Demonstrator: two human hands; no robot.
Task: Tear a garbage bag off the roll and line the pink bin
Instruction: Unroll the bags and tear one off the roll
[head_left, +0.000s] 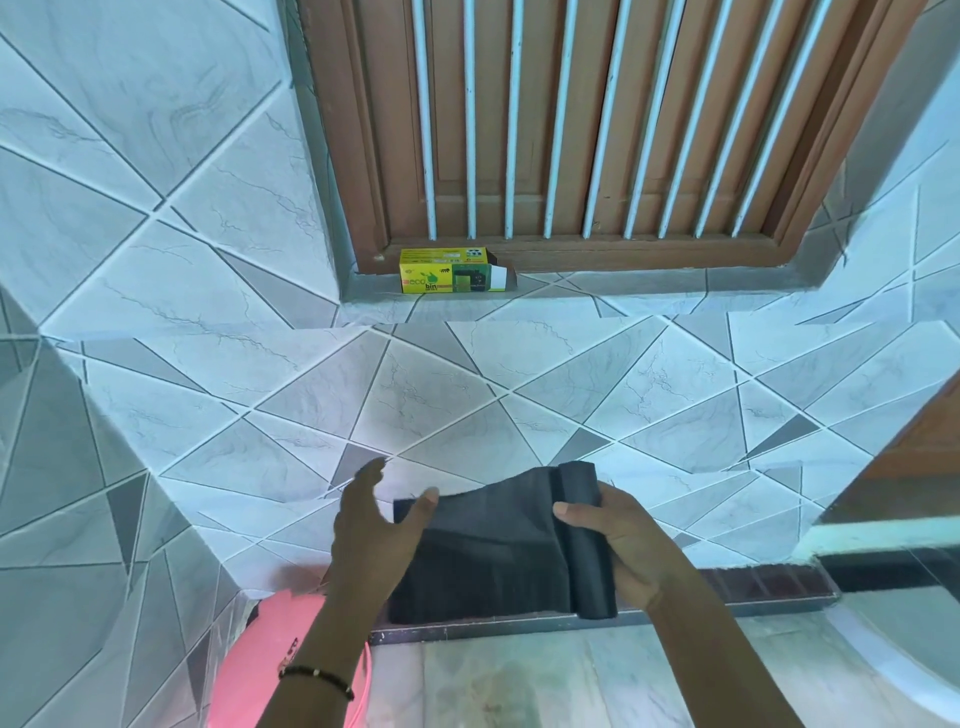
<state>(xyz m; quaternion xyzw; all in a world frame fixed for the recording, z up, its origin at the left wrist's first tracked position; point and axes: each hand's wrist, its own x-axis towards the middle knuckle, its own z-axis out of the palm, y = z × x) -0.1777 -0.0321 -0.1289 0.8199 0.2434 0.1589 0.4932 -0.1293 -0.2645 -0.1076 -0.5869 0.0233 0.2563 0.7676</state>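
A black garbage bag roll (582, 540) is held upright in my right hand (618, 540), thumb across its front. A flat sheet of black garbage bag (483, 551) is unrolled leftward from it. My left hand (379, 525) meets the sheet's left edge, thumb on its top corner and fingers spread behind; whether it grips the bag I cannot tell for sure. The pink bin (270, 660) stands at the lower left, partly hidden by my left forearm.
A yellow and green bin-bag box (449, 271) lies open on the window ledge below a brown barred window (571, 130). Grey patterned tiles cover the wall. A white basin edge (893, 639) curves in at the lower right. Pale floor lies below.
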